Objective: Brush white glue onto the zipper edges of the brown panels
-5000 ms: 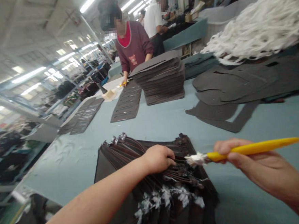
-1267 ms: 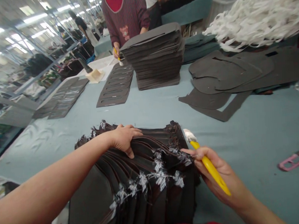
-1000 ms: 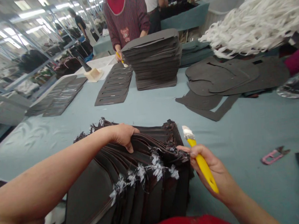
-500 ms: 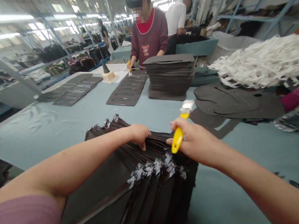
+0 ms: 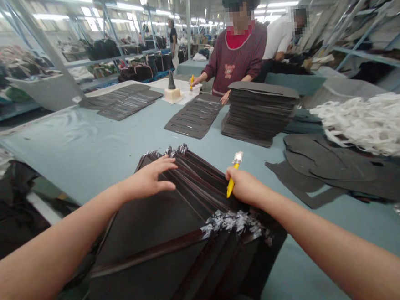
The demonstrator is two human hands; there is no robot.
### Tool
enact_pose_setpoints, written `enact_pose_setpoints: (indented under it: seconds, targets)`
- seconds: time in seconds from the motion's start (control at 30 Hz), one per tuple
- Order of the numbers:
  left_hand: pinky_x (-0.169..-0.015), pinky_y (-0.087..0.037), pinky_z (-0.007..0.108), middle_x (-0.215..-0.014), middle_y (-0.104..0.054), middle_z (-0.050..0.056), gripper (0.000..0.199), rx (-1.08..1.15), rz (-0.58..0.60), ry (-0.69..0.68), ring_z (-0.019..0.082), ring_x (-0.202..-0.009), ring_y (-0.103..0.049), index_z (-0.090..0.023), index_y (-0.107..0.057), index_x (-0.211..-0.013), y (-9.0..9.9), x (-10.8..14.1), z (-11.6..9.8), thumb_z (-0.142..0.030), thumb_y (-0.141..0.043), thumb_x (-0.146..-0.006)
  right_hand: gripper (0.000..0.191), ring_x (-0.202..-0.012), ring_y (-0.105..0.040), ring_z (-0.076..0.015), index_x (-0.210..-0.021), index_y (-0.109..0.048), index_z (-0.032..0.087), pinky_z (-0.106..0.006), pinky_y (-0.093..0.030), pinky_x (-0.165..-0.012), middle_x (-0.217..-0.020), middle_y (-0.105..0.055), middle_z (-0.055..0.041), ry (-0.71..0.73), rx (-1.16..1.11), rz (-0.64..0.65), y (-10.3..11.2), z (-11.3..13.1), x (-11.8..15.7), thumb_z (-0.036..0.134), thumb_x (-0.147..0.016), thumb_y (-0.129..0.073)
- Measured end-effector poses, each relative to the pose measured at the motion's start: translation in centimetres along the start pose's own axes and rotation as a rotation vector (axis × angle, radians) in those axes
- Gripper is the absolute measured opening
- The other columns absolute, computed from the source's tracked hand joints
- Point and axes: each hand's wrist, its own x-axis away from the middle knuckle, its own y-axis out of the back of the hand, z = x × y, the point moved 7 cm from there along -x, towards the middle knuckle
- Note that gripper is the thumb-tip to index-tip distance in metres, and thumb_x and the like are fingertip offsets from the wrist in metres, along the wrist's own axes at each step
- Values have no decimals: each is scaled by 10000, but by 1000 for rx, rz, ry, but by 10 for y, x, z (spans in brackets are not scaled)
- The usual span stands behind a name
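A fanned stack of dark sheets (image 5: 150, 217) leans at the near edge of the table, with whitish glue-like smears along its far corner and its right-hand corner. Over the stack's upper left part is my left hand (image 5: 154, 177), fingers spread and holding nothing. My right hand (image 5: 245, 186) is closed round the yellow handle of a brush (image 5: 230, 184), at the stack's right side; the white bristles point up and away from me.
Across the blue-green table (image 5: 117, 142) a person (image 5: 238, 58) holds another yellow brush near slotted dark panels (image 5: 194, 116). A tall panel stack (image 5: 259, 114), cut pieces (image 5: 327, 159) and white strips (image 5: 372, 119) lie right. A cone on a block (image 5: 173, 95) stands farther back.
My left hand has let go of the sheets, moved left and spread its fingers. My right hand still holds the brush. The view has shifted left, and the person's brush has moved off the panels.
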Motion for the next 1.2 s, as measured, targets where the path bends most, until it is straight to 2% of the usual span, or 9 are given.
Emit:
enact_pose_setpoints:
  seconds: [0.07, 0.17, 0.3, 0.4, 0.53, 0.77, 0.9, 1.03, 1.2]
  targets:
    - [-1063, -205, 428, -1428, -297, 86, 503, -12, 47, 2, 229, -1347, -119, -217, -435, -1250, -6, 36, 6, -314, -573, -776, 216, -605, -491, -156, -864, -451, 195, -225, -273, -522, -682, -553, -41, 1, -14, 5, -2, -2, -2, 58, -698, -430]
    - [-1050, -120, 547, -1464, -204, 63, 751, -65, 162, -36, 260, -1352, -18, -312, -256, -1352, -23, 66, -14, -238, -637, -709, 223, -594, -476, -154, -864, -452, 196, -225, -271, -520, -661, -533, -29, -5, -1, -6, -6, -5, -5, 62, -686, -439]
    - [-1009, -23, 629, -1479, -138, 74, 959, -91, 296, -124, 286, -1348, 34, -330, -170, -1373, -47, 60, -43, -239, -728, -599, 221, -593, -462, -155, -860, -453, 193, -228, -271, -527, -654, -519, -27, -4, 33, -14, -9, -5, -6, 66, -679, -449]
    - [-981, -55, 667, -1477, -136, 90, 1001, -59, 392, -130, 308, -1346, 28, -300, -166, -1379, -62, 46, -42, -324, -753, -568, 204, -591, -457, -154, -848, -451, 189, -229, -265, -526, -652, -516, -30, 17, 32, -19, -10, -2, -5, 68, -684, -443]
    - [-952, -76, 701, -1478, -124, 87, 1008, -84, 445, -156, 325, -1343, 18, -279, -161, -1383, -67, 38, -39, -377, -747, -568, 204, -599, -461, -154, -835, -443, 189, -227, -259, -527, -660, -517, -33, 26, 2, -37, -12, 2, -4, 59, -677, -443]
    - [-943, -138, 707, -1472, -145, 92, 1033, -160, 437, -194, 335, -1342, -42, -263, -201, -1375, -66, 39, -44, -433, -761, -524, 227, -624, -483, -157, -850, -431, 187, -230, -274, -533, -703, -538, -40, -34, -9, -80, -15, 12, -3, 60, -665, -461]
    - [-935, -137, 723, -1475, -128, 87, 1024, -162, 373, -275, 347, -1339, -54, -240, -194, -1378, -70, 41, -37, -489, -722, -537, 242, -637, -516, -154, -860, -434, 188, -218, -301, -526, -711, -555, -27, -195, 12, -99, -12, 16, -3, 94, -655, -522]
    - [-936, -120, 727, -1476, -117, 88, 1032, -129, 295, -293, 352, -1339, -30, -229, -187, -1383, -74, 44, -24, -566, -672, -537, 327, -676, -556, -167, -873, -458, 187, -212, -326, -521, -735, -579, -22, -399, 67, -84, -10, 26, -5, 143, -600, -632]
    - [-958, -96, 709, -1477, -109, 75, 1066, -93, 255, -306, 341, -1342, -18, -240, -201, -1383, -74, 49, -16, -606, -666, -497, 262, -764, -602, -235, -925, -491, 166, -261, -366, -570, -835, -622, -104, -567, 147, -119, -4, 49, -5, 117, -678, -565]
